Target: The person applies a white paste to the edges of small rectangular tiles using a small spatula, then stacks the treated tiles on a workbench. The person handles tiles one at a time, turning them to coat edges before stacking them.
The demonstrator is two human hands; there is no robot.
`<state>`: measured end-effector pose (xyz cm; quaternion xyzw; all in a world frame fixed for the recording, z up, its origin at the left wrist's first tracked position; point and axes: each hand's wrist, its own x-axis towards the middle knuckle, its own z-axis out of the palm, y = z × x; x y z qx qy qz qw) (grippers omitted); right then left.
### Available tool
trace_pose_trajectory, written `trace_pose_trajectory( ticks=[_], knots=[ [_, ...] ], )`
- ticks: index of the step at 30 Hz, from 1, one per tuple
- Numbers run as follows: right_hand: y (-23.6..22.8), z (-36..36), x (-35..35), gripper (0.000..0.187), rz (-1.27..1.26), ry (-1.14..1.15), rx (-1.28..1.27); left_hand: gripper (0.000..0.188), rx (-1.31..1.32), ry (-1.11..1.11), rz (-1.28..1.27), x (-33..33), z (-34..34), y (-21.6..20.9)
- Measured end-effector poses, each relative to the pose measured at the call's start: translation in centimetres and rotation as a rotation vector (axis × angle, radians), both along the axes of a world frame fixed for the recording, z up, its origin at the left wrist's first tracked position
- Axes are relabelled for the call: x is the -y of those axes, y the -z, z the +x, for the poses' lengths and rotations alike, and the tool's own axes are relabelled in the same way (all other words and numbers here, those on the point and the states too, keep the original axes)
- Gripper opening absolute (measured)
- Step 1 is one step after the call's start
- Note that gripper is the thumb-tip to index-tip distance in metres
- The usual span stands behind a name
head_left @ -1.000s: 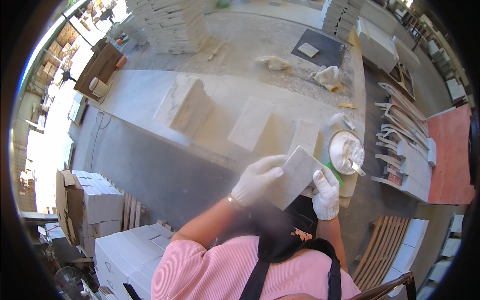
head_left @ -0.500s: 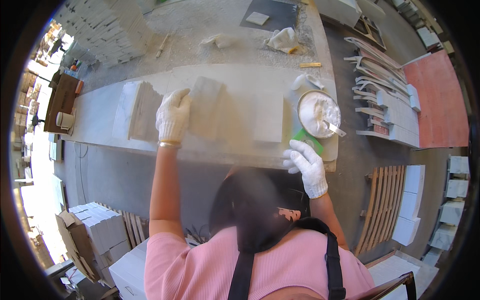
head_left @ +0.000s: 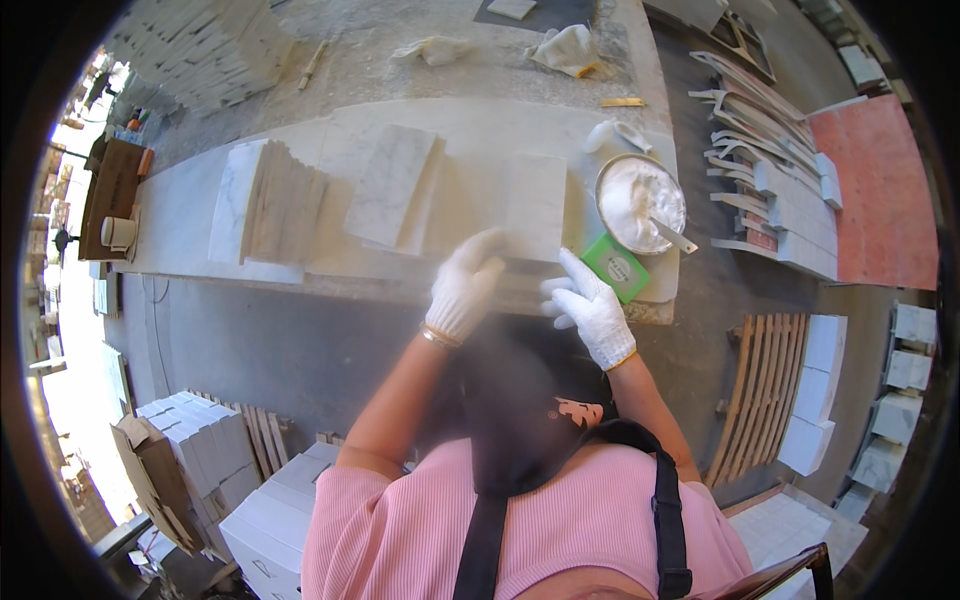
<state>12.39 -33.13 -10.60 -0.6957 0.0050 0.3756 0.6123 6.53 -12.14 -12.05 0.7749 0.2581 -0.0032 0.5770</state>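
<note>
My left hand (head_left: 467, 285), in a white knitted glove, hovers at the table's near edge with its fingers stretched out, slightly blurred, holding nothing. My right hand (head_left: 590, 312), gloved alike, has its fingers apart and is also bare of any object; it is just short of a green rectangular pad (head_left: 615, 268). Beyond the left hand, two grey-veined marble tiles (head_left: 395, 188) lie one partly over the other. A plain white tile (head_left: 537, 205) lies flat to their right. Farther right stands a round bowl (head_left: 602, 215) of white paste or powder with a spatula (head_left: 672, 234) in it.
A row of tiles (head_left: 270, 205) stands on edge at the left of the table. Crumpled gloves (head_left: 565, 50) and a small wooden strip (head_left: 623, 102) lie at the back. Pallets (head_left: 757, 395) and stacked white boxes (head_left: 205, 450) stand around on the floor.
My left hand has moved right and nearer to me, away from the gap between the tile row and the overlapping tiles. My right hand has shifted slightly left.
</note>
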Motion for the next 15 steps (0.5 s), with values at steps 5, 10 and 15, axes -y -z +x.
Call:
trace_pose_trajectory(
  ticks=[5, 10, 15],
  knots=[
    [0.5, -0.7, 0.4, 0.054, 0.065, 0.046, -0.025, 0.047, 0.063, -0.089, -0.123, 0.2, -1.5, 0.8],
    [0.9, -1.6, 0.2, 0.033, 0.188, 0.253, -0.188, 0.043, -0.014, -0.297, -0.674, 0.2, -2.7, 1.1],
    [0.8, -1.5, -0.7, 0.032, 0.179, 0.213, -0.162, 0.038, 0.076, -0.286, -0.875, 1.0, -2.0, 1.1]
  ],
)
